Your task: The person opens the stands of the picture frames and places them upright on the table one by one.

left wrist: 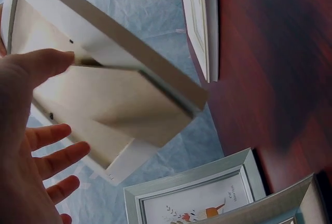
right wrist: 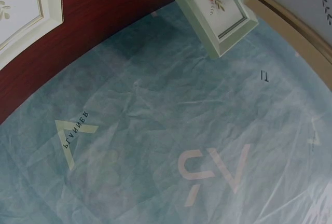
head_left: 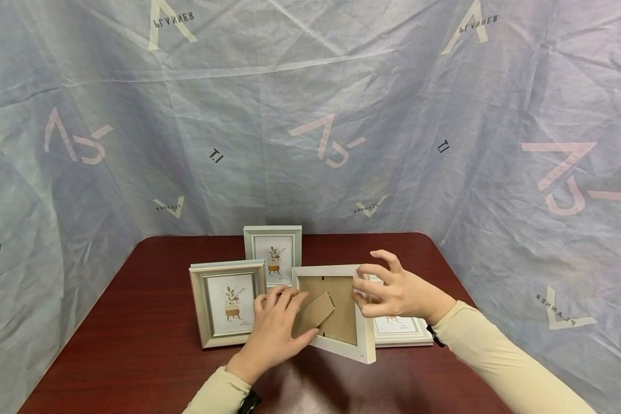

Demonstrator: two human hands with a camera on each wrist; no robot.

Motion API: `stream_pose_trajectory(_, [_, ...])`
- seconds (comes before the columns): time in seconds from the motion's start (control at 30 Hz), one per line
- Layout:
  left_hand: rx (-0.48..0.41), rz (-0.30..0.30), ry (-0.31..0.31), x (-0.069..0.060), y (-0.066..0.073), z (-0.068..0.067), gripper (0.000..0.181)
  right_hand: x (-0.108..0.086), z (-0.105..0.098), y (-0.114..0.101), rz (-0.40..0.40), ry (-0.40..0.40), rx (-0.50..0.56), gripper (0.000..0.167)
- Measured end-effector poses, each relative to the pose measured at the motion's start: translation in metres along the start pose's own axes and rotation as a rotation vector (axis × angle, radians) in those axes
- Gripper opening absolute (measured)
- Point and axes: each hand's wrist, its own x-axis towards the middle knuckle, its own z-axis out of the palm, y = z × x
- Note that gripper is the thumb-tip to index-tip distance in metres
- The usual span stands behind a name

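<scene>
A white picture frame (head_left: pixel 366 339) faces me with its beige back panel (head_left: pixel 341 313), tilted and raised over the table. My right hand (head_left: pixel 388 290) grips its right edge with curled fingers. A beige stand flap (left wrist: pixel 124 97) juts out from the back panel. My left hand (head_left: pixel 276 330) is at the frame's left side; in the left wrist view its thumb touches the flap near the hinge, while the other fingers spread loosely apart from the frame. The right wrist view does not show the right hand.
A champagne picture frame (head_left: pixel 199 310) stands at the left, a pale green one (head_left: pixel 248 247) behind it. Another white frame (head_left: pixel 406 340) is partly hidden behind the held one. All share a dark red table (head_left: pixel 150 322). A printed grey cloth (head_left: pixel 259 115) hangs around its back and sides.
</scene>
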Motion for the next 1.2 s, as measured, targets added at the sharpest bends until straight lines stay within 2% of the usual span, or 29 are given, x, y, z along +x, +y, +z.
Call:
stream_pose_trajectory(0.27, [0.026,0.029,0.007,0.000,-0.002,0.006,0.058,0.004,-0.003,0.000,-0.019,-0.007,-0.014,0.024])
stream_pose_trajectory(0.53, [0.052,0.096,0.093,-0.002,-0.004,0.010,0.051,0.004,-0.004,-0.001,-0.016,-0.009,-0.016,0.024])
stream_pose_trajectory(0.73, [0.040,0.137,0.153,-0.001,-0.006,0.013,0.051,0.005,-0.005,-0.002,-0.021,-0.011,-0.028,0.023])
stream_pose_trajectory(1.2, [-0.005,0.151,0.163,0.005,-0.007,0.005,0.052,0.002,-0.005,-0.002,-0.042,0.002,-0.040,0.023])
